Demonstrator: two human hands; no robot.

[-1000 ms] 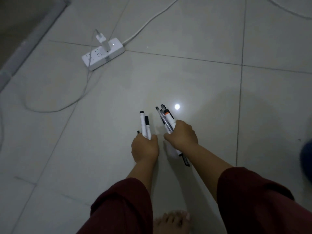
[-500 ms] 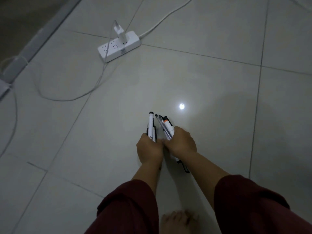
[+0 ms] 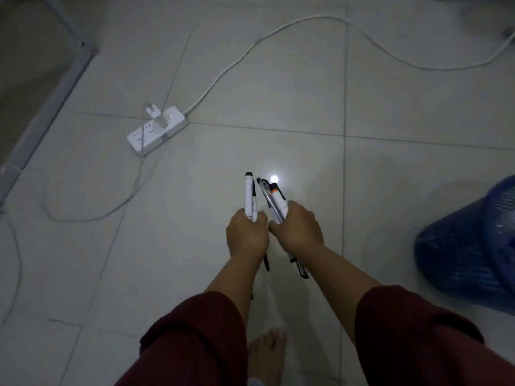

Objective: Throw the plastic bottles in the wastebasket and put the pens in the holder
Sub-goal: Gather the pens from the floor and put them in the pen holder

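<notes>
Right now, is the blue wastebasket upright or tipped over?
Tipped, apparently: the blue wastebasket lies on its side on the floor tiles, mesh wall up, at frame right. Its contents cannot be seen.

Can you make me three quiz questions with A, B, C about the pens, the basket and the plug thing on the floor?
1. Where is the power strip?
A. left of the hands
B. in the basket
C. under the foot

2. What colour is the wastebasket?
A. red
B. blue
C. yellow

3. What are the hands doing?
A. both are empty
B. only one holds pens
C. both hold pens

Answers: 1 A, it lies on the tiles up and left of both hands. 2 B, its mesh wall is blue. 3 C, the left hand and right hand each grip pens.
</notes>
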